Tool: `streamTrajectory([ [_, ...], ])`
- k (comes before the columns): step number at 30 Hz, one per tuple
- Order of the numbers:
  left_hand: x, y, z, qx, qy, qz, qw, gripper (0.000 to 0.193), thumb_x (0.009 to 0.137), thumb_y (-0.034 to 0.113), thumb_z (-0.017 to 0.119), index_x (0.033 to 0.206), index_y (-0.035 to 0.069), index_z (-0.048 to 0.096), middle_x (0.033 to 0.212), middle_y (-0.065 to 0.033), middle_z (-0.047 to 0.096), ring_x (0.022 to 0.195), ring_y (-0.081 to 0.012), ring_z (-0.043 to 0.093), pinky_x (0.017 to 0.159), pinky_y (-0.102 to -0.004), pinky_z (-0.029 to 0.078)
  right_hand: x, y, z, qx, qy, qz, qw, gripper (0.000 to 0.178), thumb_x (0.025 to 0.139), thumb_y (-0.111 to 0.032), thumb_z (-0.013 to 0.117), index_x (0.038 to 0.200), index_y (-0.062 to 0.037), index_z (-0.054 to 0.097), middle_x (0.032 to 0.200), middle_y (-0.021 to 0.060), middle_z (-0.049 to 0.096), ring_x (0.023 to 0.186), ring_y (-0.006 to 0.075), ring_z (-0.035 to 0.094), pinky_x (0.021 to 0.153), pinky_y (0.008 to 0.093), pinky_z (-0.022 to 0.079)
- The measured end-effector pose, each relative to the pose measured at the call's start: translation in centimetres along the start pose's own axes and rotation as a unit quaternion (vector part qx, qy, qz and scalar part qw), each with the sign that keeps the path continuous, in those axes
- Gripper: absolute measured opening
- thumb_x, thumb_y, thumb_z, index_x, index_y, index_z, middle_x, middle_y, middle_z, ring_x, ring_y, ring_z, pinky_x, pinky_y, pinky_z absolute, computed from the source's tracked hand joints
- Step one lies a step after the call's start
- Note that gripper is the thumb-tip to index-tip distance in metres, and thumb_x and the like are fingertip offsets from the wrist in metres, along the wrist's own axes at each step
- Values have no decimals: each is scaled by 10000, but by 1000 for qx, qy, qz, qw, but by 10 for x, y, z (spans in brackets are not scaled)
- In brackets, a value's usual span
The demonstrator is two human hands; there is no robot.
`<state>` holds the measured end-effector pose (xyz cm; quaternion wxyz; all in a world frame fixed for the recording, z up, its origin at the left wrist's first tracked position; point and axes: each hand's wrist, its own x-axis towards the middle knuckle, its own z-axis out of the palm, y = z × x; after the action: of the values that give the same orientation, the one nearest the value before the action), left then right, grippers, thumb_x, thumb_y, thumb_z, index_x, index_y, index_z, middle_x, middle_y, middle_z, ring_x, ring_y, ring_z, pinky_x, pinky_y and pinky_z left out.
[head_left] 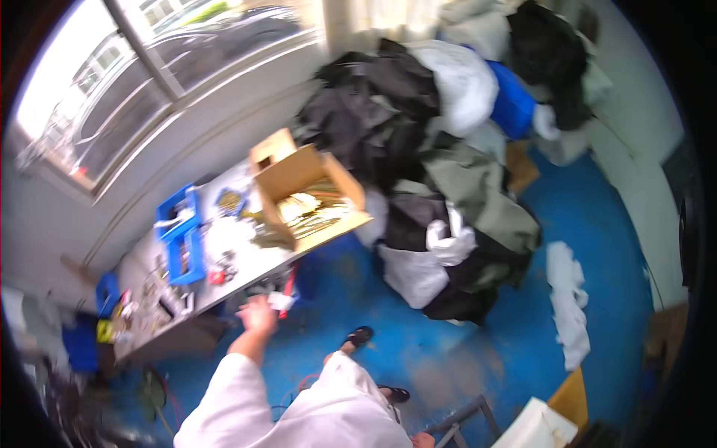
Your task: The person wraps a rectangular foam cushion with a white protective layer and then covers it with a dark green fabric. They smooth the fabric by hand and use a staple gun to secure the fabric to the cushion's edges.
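Landmark = table point(246, 261), grey top, cluttered, under the window point(112, 89). Nearest the camera: white sleeve point(224, 396) coming up from the lower edge, left hand point(258, 313) at the table's near edge, touching or just beside a small red-and-white item point(282, 300) that hangs off that edge. Frame is blurred, so cannot tell if the left grip is clenched or released. Right hand point(423, 440) barely in view at the bottom edge, beside a grey metal frame point(467, 418), well apart from the table; grip state unreadable. Below the table's near edge: a sandalled foot point(358, 337) on the blue floor point(478, 351). On the table: blue tray point(181, 235) toward its left, open cardboard box point(310, 198) with pale strips overhanging its right end. Beyond the table's right end: big heap of dark and white clothing point(433, 164).
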<state>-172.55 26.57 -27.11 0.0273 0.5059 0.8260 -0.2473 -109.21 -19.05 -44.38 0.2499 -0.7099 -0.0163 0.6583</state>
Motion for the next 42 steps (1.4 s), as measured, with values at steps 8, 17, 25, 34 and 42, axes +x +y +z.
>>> streamTrajectory([
  [8, 70, -18, 159, 252, -153, 646, 704, 292, 841, 421, 631, 1013, 226, 766, 1085, -100, 738, 1022, -302, 695, 860, -446, 567, -111, -158, 116, 76, 75, -152, 983, 262, 982, -198, 621, 1162, -18, 683, 1043, 85, 734, 927, 159, 702, 801, 304, 567],
  [17, -120, 407, 35, -12, -109, 782, 613, 369, 880, 387, 690, 1103, 93, 705, 1099, -131, 718, 936, -298, 711, 869, -393, 557, -179, 135, 81, 540, 427, -136, 713, 160, 950, -129, 602, 1054, -31, 672, 890, 106, 719, 786, 195, 705, 652, 342, 587],
  [25, -428, 625, -89, -141, -165, 789, 575, 616, 972, 357, 651, 1412, -40, 482, 1378, -241, 549, 1273, -358, 534, 1093, -398, 407, -251, 286, -5, 553, 711, -160, 403, 609, 1020, -352, 553, 1524, -75, 351, 1499, 98, 424, 1326, 207, 455, 1062, 395, 394],
  [34, -556, 774, -163, -257, -349, 543, 719, 739, 841, 650, 672, 1365, 135, 593, 1277, -51, 640, 1088, -269, 607, 937, -465, 436, -289, 173, -75, 569, 690, -15, 447, 328, 912, -264, 650, 1040, 30, 719, 908, 45, 674, 865, 162, 556, 809, 323, 438],
  [42, -638, 838, -392, -290, -170, 850, 407, 366, 1032, 277, 558, 1175, -54, 622, 993, -105, 644, 859, -163, 581, 728, -308, 495, -529, 17, -70, 506, 770, -78, 380, 337, 936, -121, 617, 1214, 69, 616, 1077, 113, 664, 1014, 175, 600, 884, 315, 474],
])
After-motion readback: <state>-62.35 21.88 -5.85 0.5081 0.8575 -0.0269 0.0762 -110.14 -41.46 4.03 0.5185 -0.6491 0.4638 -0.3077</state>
